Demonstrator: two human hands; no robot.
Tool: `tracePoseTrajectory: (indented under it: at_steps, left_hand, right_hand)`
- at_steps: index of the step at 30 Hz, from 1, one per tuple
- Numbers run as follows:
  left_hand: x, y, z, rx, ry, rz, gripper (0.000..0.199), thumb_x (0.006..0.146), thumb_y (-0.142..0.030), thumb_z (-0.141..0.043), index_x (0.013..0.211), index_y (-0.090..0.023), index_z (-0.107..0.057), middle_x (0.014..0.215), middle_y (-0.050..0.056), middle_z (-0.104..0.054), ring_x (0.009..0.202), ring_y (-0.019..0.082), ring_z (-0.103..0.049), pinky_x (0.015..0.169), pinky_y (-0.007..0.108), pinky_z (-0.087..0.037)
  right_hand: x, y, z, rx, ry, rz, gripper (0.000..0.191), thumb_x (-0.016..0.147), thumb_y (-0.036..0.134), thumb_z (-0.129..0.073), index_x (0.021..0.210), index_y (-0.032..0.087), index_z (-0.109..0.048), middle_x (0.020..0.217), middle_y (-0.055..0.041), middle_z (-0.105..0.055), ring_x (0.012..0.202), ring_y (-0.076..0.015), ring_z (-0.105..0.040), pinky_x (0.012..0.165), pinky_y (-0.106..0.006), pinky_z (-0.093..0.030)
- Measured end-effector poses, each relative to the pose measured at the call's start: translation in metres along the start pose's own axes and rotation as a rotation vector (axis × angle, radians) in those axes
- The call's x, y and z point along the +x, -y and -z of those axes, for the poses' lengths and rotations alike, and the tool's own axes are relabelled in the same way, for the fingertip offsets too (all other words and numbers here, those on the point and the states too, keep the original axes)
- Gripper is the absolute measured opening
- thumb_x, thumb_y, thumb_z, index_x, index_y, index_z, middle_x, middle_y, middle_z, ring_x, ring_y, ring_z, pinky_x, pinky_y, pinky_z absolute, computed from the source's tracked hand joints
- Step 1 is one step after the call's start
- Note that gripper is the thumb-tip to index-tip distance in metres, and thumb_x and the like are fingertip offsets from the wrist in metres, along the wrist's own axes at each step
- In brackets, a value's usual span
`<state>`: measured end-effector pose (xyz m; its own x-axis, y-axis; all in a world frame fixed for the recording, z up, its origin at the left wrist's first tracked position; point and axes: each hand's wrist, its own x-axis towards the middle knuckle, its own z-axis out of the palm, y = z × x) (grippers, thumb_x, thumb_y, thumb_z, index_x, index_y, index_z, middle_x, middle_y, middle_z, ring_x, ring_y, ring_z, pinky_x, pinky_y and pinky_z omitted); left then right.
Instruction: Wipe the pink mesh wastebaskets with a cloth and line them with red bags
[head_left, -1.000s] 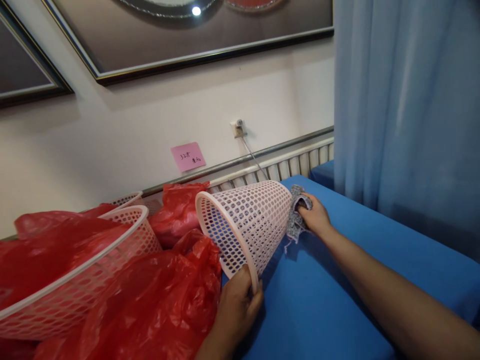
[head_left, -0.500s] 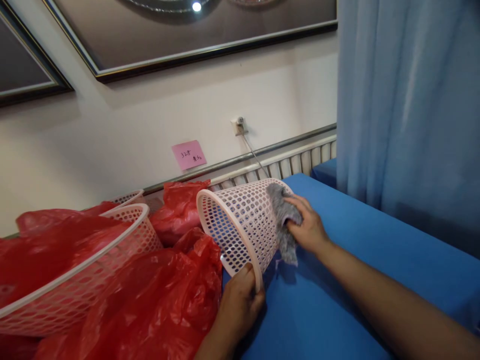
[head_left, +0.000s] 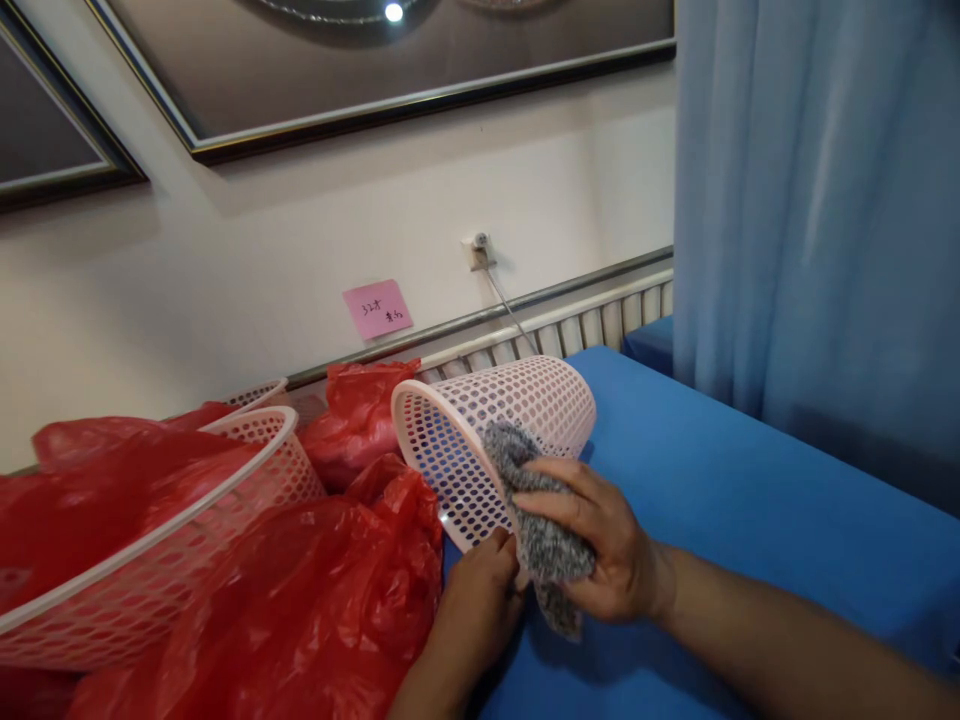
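One pale wall (head_left: 285,240) fills your far side, and a blue curtain (head_left: 810,200) hangs on the right. Below that you've got a blue surface (head_left: 712,470) stretching from near you toward the wall, with a big framed picture (head_left: 420,80) above and a radiator (head_left: 577,332) low down on the far side. Your left is pretty much all red plastic (head_left: 315,590), some of it bunched inside an open-topped basket (head_left: 142,590).

The pinkish-white basket (head_left: 517,400) you're on is lying on its side in the middle, on the blue surface, open end facing left and toward you. Your right hand (head_left: 611,545) is just right of its rim, fingers slightly apart and curled over a gray cloth (head_left: 555,540), pinching it, and the cloth lies against the rim. Your left hand (head_left: 476,605) has the near, low part of that rim, fingers bunched together and gripping it, though the cloth hides part of the grip. Smaller stuff: a pink note (head_left: 378,310) with handwriting on the wall, plus a wall socket (head_left: 479,252) to its right.
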<state>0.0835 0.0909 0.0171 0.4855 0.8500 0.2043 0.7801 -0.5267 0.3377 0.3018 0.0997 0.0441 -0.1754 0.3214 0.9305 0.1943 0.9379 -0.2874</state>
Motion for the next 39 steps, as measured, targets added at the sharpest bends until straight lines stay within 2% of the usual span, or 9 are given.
tracePoseTrajectory:
  at_steps: [12,15,18,22,25,31,34,36,39]
  left_hand:
    - [-0.008,-0.006,0.014,-0.242,-0.418,-0.222,0.038,0.091,-0.022,-0.063,0.128,-0.023,-0.065,0.119,0.01,-0.073,0.104,0.026,-0.072,0.089,0.036,-0.061]
    - [-0.006,-0.005,0.014,-0.222,-0.475,-0.187,0.033,0.093,-0.018,-0.059,0.124,-0.022,-0.069,0.119,0.01,-0.073,0.107,0.026,-0.072,0.093,0.037,-0.06]
    - [-0.004,-0.008,0.014,-0.217,-0.509,-0.175,0.027,0.091,-0.019,-0.06,0.115,-0.021,-0.072,0.111,0.009,-0.075,0.098,0.024,-0.073,0.086,0.034,-0.062]
    - [-0.003,-0.01,0.013,-0.252,-0.506,-0.144,0.023,0.092,-0.019,-0.058,0.11,-0.02,-0.073,0.106,0.009,-0.075,0.096,0.024,-0.074,0.083,0.033,-0.062]
    - [-0.002,-0.008,0.012,-0.259,-0.475,-0.094,0.025,0.093,-0.021,-0.057,0.112,-0.02,-0.072,0.11,0.009,-0.075,0.098,0.024,-0.074,0.084,0.035,-0.062]
    - [-0.002,-0.005,0.004,-0.258,-0.361,-0.147,0.024,0.09,-0.023,-0.057,0.107,-0.022,-0.074,0.11,0.01,-0.074,0.1,0.025,-0.072,0.085,0.035,-0.061]
    - [-0.001,-0.005,0.004,-0.272,-0.318,-0.151,0.019,0.089,-0.025,-0.058,0.097,-0.021,-0.074,0.104,0.009,-0.073,0.096,0.026,-0.072,0.085,0.037,-0.061]
    - [0.0,-0.004,0.004,-0.264,-0.287,-0.13,0.023,0.09,-0.022,-0.054,0.101,-0.021,-0.074,0.114,0.011,-0.071,0.106,0.027,-0.07,0.092,0.038,-0.06]
    - [0.002,-0.004,0.003,-0.229,-0.247,-0.107,0.026,0.088,-0.016,-0.051,0.102,-0.02,-0.073,0.118,0.012,-0.069,0.117,0.027,-0.066,0.098,0.04,-0.057]
  right_hand:
    - [-0.005,-0.012,-0.009,0.036,0.094,0.05,0.051,0.082,0.032,-0.068,0.131,0.022,-0.059,0.131,-0.013,-0.064,0.113,-0.0244,-0.066,0.095,-0.038,-0.057]
    - [-0.012,-0.05,-0.001,-0.12,-0.1,-0.163,0.05,0.077,0.021,-0.066,0.127,0.024,-0.063,0.137,-0.0112,-0.062,0.126,-0.0265,-0.06,0.107,-0.044,-0.05]
    - [-0.02,-0.104,0.019,-0.238,-0.396,-0.613,0.046,0.073,0.02,-0.059,0.118,0.022,-0.068,0.131,-0.0102,-0.066,0.127,-0.0274,-0.06,0.113,-0.048,-0.045]
    - [-0.024,-0.146,0.034,-0.247,-0.48,-0.881,0.047,0.073,0.027,-0.058,0.119,0.018,-0.068,0.115,-0.0115,-0.073,0.108,-0.0288,-0.068,0.104,-0.054,-0.051]
    - [-0.021,-0.127,0.024,-0.215,-0.423,-0.776,0.05,0.074,0.024,-0.059,0.123,0.02,-0.067,0.126,-0.0108,-0.069,0.121,-0.0271,-0.064,0.111,-0.05,-0.046]
    - [-0.014,-0.019,-0.015,-0.073,0.003,0.029,0.065,0.083,0.029,-0.065,0.146,0.022,-0.05,0.143,-0.0137,-0.058,0.131,-0.0267,-0.058,0.107,-0.045,-0.051]
    - [-0.014,-0.004,-0.023,-0.067,0.067,0.191,0.063,0.086,0.036,-0.063,0.146,0.02,-0.05,0.142,-0.0154,-0.059,0.122,-0.027,-0.062,0.098,-0.043,-0.057]
    - [-0.015,-0.023,-0.018,-0.155,-0.01,0.046,0.056,0.084,0.029,-0.064,0.139,0.021,-0.056,0.141,-0.0141,-0.059,0.126,-0.0282,-0.06,0.104,-0.046,-0.053]
    - [-0.018,-0.081,0.008,-0.327,-0.236,-0.507,0.049,0.075,0.018,-0.061,0.124,0.023,-0.066,0.139,-0.0103,-0.061,0.132,-0.028,-0.057,0.113,-0.05,-0.045]
